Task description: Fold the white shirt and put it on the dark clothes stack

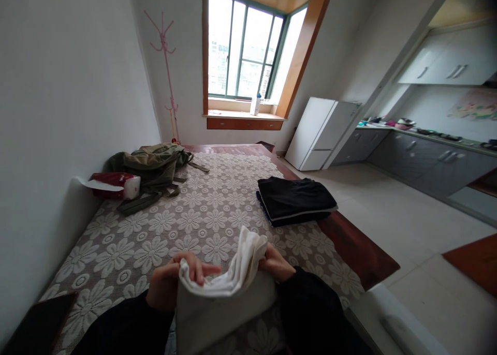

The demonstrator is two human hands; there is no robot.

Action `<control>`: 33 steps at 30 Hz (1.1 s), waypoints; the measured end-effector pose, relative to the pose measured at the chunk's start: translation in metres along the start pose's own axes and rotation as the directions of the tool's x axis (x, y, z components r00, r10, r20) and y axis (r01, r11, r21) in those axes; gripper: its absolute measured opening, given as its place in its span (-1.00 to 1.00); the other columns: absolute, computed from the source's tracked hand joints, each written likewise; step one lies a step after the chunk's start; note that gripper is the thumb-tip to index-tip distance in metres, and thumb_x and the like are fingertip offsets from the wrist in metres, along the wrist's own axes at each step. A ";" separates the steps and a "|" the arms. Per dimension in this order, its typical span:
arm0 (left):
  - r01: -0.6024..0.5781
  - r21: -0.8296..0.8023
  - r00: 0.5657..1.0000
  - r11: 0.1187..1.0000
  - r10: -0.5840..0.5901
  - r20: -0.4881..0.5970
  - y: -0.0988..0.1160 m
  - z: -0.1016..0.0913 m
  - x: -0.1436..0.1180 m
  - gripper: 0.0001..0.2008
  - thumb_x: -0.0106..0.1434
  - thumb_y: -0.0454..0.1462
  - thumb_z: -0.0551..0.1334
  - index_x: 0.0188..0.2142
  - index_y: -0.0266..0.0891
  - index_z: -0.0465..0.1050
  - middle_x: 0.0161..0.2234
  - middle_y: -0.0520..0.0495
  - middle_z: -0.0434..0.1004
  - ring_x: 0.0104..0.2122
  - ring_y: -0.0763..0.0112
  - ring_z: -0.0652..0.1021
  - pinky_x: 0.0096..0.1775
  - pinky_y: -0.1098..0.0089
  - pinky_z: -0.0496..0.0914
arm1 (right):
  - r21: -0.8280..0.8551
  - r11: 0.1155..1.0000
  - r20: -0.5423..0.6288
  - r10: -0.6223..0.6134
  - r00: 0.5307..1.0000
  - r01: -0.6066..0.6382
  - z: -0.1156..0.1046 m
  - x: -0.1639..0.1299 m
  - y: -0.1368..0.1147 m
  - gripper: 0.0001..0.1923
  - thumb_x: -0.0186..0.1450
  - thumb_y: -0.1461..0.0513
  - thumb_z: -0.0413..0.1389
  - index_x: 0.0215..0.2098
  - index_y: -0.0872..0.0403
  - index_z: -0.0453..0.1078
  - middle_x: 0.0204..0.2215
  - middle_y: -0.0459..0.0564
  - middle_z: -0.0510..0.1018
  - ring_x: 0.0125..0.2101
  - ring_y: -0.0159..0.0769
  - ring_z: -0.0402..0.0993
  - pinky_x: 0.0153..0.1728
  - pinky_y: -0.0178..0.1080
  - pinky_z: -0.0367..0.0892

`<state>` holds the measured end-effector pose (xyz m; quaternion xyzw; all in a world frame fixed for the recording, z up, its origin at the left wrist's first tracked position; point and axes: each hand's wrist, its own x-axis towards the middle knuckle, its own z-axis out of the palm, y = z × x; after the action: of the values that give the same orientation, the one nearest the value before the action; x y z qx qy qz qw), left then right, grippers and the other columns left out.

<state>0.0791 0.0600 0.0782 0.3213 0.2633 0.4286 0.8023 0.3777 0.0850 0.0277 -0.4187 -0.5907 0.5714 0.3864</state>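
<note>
Evidently the white cloth (pixel 209 289) is gripped at both ends to keep its folds together: it spans the gap between the two hands, sagging in the middle, its lower part hanging beneath them. The left hand (pixel 180 275) is closed on one edge, a finger stretched across the fold, perhaps to press it flat. The right hand (pixel 275 263) pinches the raised far end; its fingertips are hidden behind the cloth.

Beyond the right hand sits one stack of dark clothes (pixel 297 201), laid flat, probably so they stay neat; at least two pieces show, but the exact number is unclear. Well past the left hand, by the wall, lie one bag (pixel 151 161) and one tissue pack (pixel 111 185), seemingly pushed aside for working room. One flowered tablecloth (pixel 190 220) spreads beneath and ahead of both hands.
</note>
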 end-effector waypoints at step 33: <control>0.003 0.503 0.850 0.864 0.263 -0.457 -0.018 -0.021 0.024 -0.61 0.07 -0.18 0.33 -0.07 -0.15 0.57 -0.16 -0.05 0.62 -0.21 0.23 0.53 -0.18 0.35 0.40 | 0.130 0.932 0.194 0.312 0.930 -0.339 -0.031 -0.001 -0.015 -0.38 -0.04 0.11 0.52 0.01 -0.06 0.62 0.06 0.01 0.61 0.02 -0.05 0.53 0.15 0.02 0.34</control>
<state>0.0860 0.0791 0.0478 0.4042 0.5423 0.4731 0.5646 0.4059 0.0948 0.0446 -0.4281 -0.4953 0.7072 0.2668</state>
